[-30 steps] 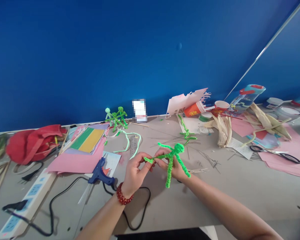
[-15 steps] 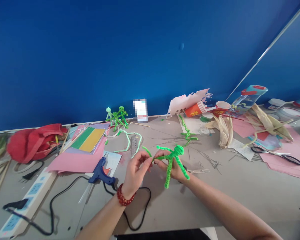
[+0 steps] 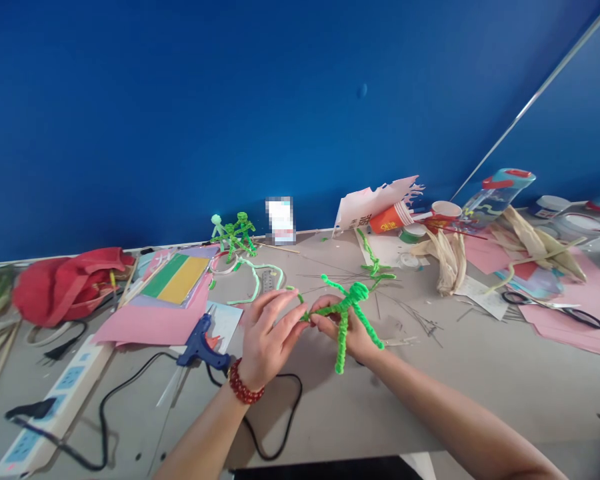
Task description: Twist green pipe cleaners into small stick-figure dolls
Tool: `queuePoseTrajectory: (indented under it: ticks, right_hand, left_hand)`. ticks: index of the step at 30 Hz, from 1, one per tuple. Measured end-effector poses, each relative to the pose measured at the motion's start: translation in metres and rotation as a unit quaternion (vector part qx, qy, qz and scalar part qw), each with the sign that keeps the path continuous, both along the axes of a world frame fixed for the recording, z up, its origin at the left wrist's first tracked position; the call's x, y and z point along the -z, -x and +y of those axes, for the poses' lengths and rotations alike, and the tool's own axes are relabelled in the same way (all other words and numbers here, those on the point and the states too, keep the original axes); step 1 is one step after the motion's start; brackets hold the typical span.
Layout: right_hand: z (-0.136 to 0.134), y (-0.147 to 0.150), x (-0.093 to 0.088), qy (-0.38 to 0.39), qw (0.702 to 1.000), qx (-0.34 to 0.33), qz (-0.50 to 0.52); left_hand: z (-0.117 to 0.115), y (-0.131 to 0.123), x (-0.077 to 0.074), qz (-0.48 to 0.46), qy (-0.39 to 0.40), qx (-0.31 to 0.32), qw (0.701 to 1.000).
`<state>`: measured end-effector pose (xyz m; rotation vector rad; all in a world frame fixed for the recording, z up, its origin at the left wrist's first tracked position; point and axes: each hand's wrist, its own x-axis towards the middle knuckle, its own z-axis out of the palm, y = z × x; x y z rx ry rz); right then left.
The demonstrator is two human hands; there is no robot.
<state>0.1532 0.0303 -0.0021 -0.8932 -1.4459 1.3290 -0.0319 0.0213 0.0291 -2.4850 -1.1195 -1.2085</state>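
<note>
A bright green pipe-cleaner figure (image 3: 344, 313) with a round looped head is held above the table between my hands. My right hand (image 3: 339, 323) grips its body from below, with the legs hanging past the fingers. My left hand (image 3: 270, 337), with a red bead bracelet (image 3: 243, 383) on the wrist, pinches the figure's outstretched arm near the hand's fingertips. The tip of that arm curls up beyond my left fingers. Part of the figure's middle is hidden by my right fingers.
A blue glue gun (image 3: 199, 347) and its black cord (image 3: 280, 420) lie near my left hand. Pink paper (image 3: 150, 327), a red cloth bag (image 3: 70, 287), scissors (image 3: 555, 313), thin metal wires (image 3: 410, 310) and several green figures (image 3: 235, 233) lie around the table.
The arm in my left hand has swung from pointing left to curling upward and looks shorter. My left fingers have shifted around it, and the figure has turned slightly.
</note>
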Motion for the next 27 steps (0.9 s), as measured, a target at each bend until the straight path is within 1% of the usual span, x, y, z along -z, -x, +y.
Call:
queuePoseTrajectory:
  ticks: [4, 7, 12, 17, 22, 27]
  right_hand:
    - [-0.0013, 0.001, -0.0009, -0.004, 1.0, -0.002, 0.002]
    - [-0.0008, 0.0009, 0.0008, -0.024, 1.0, 0.004, -0.011]
    - [0.0008, 0.0, 0.0049, -0.073, 0.997, 0.017, -0.027]
    - [0.0014, -0.0001, 0.0075, -0.084, 0.995, 0.02, -0.041]
    - [0.0025, 0.0002, 0.0054, -0.1, 0.993, 0.026, -0.052]
    - [0.0025, 0.0019, 0.0036, -0.108, 0.992, 0.031, -0.052]
  left_hand:
    - [0.0007, -0.0003, -0.0004, 0.003, 0.016, 0.03, 0.999]
    - [0.0006, -0.0012, 0.0012, -0.017, 0.028, 0.028, 0.999]
    - [-0.0009, -0.0034, 0.004, -0.055, 0.069, 0.02, 0.996]
    - [-0.0027, -0.0051, 0.0026, -0.074, 0.096, 0.026, 0.992]
    - [-0.0034, -0.0068, -0.0005, -0.099, 0.122, 0.029, 0.987]
    - [-0.0037, -0.0083, -0.0025, -0.122, 0.169, 0.043, 0.977]
